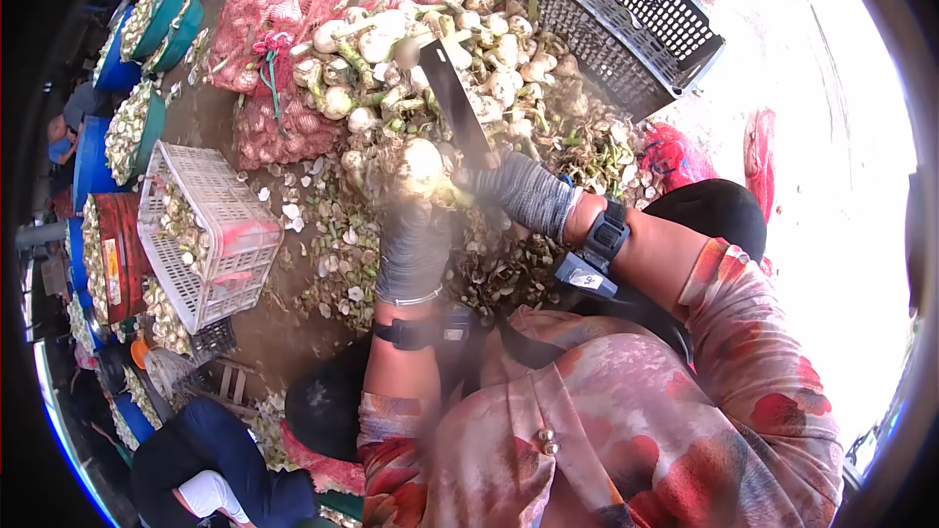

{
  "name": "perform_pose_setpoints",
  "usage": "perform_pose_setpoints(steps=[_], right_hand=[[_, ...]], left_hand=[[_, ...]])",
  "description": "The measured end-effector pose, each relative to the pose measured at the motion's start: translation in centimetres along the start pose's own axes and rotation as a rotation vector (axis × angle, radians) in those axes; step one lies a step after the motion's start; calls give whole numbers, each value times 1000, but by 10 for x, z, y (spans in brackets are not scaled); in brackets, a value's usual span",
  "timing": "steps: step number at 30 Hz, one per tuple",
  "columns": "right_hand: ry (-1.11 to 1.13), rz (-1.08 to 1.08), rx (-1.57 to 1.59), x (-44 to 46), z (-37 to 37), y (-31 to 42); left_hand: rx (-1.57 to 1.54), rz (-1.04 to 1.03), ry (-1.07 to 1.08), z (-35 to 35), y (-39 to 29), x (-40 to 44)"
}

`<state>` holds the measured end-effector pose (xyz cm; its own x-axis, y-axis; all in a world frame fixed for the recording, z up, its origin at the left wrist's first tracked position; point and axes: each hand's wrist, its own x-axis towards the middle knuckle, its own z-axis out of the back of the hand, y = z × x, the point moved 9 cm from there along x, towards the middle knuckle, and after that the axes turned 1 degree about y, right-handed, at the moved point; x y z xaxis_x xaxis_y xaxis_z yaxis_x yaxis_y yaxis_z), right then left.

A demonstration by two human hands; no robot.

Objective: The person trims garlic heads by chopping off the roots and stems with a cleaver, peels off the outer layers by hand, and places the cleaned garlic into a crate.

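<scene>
My left hand (413,249), in a grey glove, is closed around a whitish garlic bulb (421,166); its fingers are partly hidden behind the bulb. Beside it, my right hand (528,194), also gloved, grips a knife (455,103) whose broad dark blade points up and away from me. The knife's handle is hidden in my fist. Just beyond both hands lies a heap of garlic bulbs with stems (504,83). Cut stems and peelings (342,244) cover the ground below and to the left of my hands.
Red mesh sacks of garlic (284,10) stand at the far left of the heap. A black plastic crate (611,39) sits at the back right. A white crate (210,235) lies tilted on the left, near several filled tubs (137,132). Another person (220,460) is at lower left.
</scene>
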<state>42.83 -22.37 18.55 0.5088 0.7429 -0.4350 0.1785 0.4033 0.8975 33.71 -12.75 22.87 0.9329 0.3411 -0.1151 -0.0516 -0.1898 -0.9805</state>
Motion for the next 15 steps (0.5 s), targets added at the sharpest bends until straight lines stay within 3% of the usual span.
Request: perform_pose_setpoints(steps=[2, 3, 6, 7, 8, 9, 15], right_hand=[[-101, 326, -179, -5, 7, 18], [-100, 327, -181, -12, 12, 22], [-121, 440, -597, -47, 15, 79], [-119, 432, -596, -49, 15, 82], [-55, 491, -732, -53, 5, 85], [7, 551, -867, -58, -5, 87], [66, 475, -1011, -52, -20, 73]], left_hand=[[-639, 36, 68, 8, 23, -2], [-640, 34, 68, 7, 15, -4], [-105, 73, -29, 5, -15, -4], [-109, 80, -29, 17, 1, -5], [365, -93, 32, 31, 14, -8], [564, -185, 35, 35, 22, -12], [644, -245, 22, 46, 38, -22]])
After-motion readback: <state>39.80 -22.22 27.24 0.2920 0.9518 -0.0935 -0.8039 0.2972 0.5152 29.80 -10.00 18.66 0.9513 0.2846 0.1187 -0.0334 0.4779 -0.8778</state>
